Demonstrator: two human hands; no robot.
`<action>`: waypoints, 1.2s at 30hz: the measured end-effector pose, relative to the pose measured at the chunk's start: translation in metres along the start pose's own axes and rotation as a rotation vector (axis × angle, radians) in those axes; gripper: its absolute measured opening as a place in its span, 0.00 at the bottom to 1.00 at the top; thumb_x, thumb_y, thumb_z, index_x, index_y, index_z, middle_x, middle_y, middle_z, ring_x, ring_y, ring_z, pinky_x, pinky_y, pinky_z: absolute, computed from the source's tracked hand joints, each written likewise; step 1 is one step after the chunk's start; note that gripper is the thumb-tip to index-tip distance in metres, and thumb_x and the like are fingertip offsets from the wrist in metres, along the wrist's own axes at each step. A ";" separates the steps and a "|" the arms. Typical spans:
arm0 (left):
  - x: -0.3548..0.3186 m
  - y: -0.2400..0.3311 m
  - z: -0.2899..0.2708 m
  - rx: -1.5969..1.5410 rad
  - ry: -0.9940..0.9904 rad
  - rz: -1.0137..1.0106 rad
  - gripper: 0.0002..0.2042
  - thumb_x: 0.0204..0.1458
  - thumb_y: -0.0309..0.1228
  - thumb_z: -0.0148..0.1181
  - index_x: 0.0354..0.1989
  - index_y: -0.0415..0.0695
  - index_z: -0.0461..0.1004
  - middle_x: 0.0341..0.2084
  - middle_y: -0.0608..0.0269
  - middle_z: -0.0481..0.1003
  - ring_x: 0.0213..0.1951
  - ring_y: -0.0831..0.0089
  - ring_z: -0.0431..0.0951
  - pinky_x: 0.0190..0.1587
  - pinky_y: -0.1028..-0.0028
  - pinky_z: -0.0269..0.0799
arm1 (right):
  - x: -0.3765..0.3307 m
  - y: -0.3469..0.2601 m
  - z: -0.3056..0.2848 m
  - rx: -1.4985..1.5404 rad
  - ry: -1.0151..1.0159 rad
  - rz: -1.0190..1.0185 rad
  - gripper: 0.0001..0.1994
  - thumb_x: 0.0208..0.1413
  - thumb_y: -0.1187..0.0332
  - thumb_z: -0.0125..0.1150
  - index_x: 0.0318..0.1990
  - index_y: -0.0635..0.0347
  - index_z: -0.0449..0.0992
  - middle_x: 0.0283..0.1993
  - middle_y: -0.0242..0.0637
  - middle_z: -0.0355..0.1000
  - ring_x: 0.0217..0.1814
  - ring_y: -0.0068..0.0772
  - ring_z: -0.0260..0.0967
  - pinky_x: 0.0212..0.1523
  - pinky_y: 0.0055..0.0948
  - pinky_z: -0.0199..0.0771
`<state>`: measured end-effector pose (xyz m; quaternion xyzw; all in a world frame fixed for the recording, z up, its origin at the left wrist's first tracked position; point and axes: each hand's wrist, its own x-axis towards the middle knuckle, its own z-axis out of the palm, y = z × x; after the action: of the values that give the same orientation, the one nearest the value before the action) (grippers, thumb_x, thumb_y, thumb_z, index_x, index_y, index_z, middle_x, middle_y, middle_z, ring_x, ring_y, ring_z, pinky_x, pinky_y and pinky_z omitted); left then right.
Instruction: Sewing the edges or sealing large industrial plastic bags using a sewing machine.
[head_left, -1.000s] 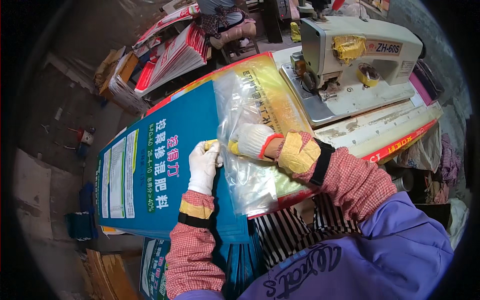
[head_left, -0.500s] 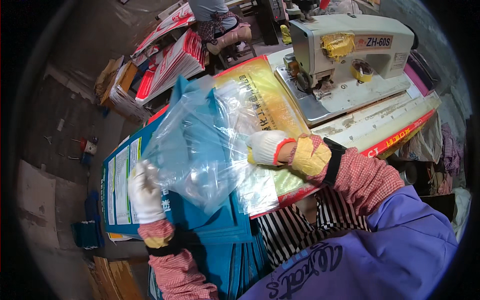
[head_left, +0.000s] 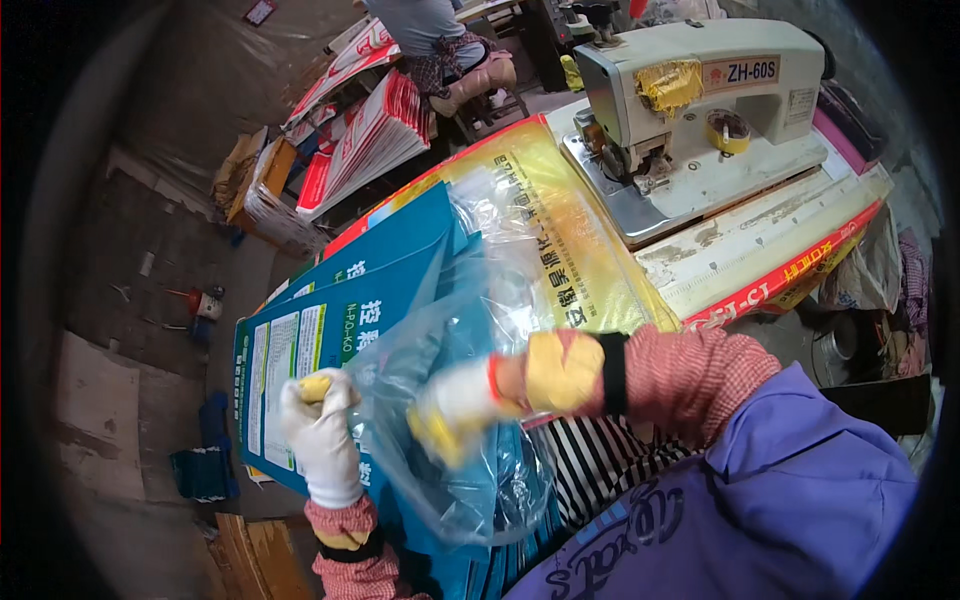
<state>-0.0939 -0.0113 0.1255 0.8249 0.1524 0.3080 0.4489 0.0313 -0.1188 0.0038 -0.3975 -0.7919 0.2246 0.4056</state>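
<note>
Nearest, a purple top [head_left: 760,490] and a black-and-white striped cloth [head_left: 610,470] are shown. Above them, the left hand [head_left: 322,440], in a white glove, is closed, its curled fingers apparently gripping the edge of a clear plastic liner [head_left: 415,330]. The right hand [head_left: 455,410], also gloved, is blurred over the liner's middle; whether its fingers are closed, and whether it lies inside the film or in front of it, cannot be told. The liner is spread loosely over teal sacks [head_left: 405,225]. For good handling, it is judged, the edge should be kept firmly held at the left while the film is opened out smoothly by the right; a single layer should be taken, since thin film is apt to cling, and folds should be avoided.

Counted from near to far: one top; one striped cloth; two gloved hands; one liner distinguishable, further film layers not being separable; several teal sacks, overlapped too closely to be counted. Beyond these, one yellow sack [head_left: 590,270] can be made out, then one sewing machine [head_left: 720,50] with one tape roll [head_left: 730,143]. Farthest, one stack of red-and-white sacks [head_left: 370,150], individually uncountable, and one other person [head_left: 420,30] are seen.
</note>
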 end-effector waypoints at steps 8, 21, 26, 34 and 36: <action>-0.032 0.044 -0.064 0.099 0.218 0.132 0.05 0.55 0.24 0.56 0.31 0.42 0.66 0.25 0.65 0.70 0.27 0.82 0.67 0.29 0.82 0.63 | -0.051 0.071 -0.080 1.334 1.260 0.547 0.18 0.57 0.60 0.53 0.50 0.62 0.68 0.49 0.49 0.69 0.43 0.59 0.70 0.42 0.56 0.71; -0.030 0.028 0.049 0.428 -1.005 0.646 0.05 0.42 0.25 0.60 0.29 0.42 0.72 0.25 0.57 0.71 0.29 0.56 0.74 0.31 0.65 0.70 | -0.002 -0.005 -0.027 0.220 0.974 0.945 0.35 0.56 0.39 0.49 0.57 0.63 0.66 0.49 0.57 0.72 0.50 0.55 0.71 0.49 0.38 0.71; 0.081 0.053 0.114 1.207 -0.288 1.046 0.21 0.36 0.28 0.66 0.42 0.42 0.72 0.49 0.54 0.69 0.47 0.54 0.71 0.47 0.61 0.68 | 0.006 -0.024 -0.022 0.276 0.818 0.732 0.33 0.50 0.47 0.60 0.56 0.64 0.64 0.51 0.58 0.69 0.55 0.53 0.67 0.52 0.41 0.68; 0.060 0.007 0.125 1.138 -1.000 0.753 0.05 0.46 0.24 0.53 0.32 0.45 0.69 0.25 0.57 0.74 0.29 0.55 0.79 0.31 0.62 0.75 | -0.015 -0.007 0.006 -0.242 0.531 0.431 0.35 0.51 0.40 0.52 0.60 0.53 0.63 0.41 0.56 0.75 0.39 0.54 0.74 0.42 0.45 0.73; 0.073 0.000 0.108 1.364 -0.689 0.771 0.09 0.48 0.24 0.52 0.38 0.47 0.69 0.22 0.60 0.74 0.25 0.60 0.79 0.27 0.64 0.75 | -0.016 -0.002 0.008 0.067 0.534 0.656 0.38 0.51 0.38 0.50 0.64 0.53 0.59 0.40 0.56 0.75 0.36 0.52 0.75 0.40 0.44 0.74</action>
<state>0.0313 -0.0430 0.1083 0.9563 -0.1318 0.0122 -0.2606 0.0293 -0.1338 -0.0069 -0.6593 -0.4826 0.2568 0.5162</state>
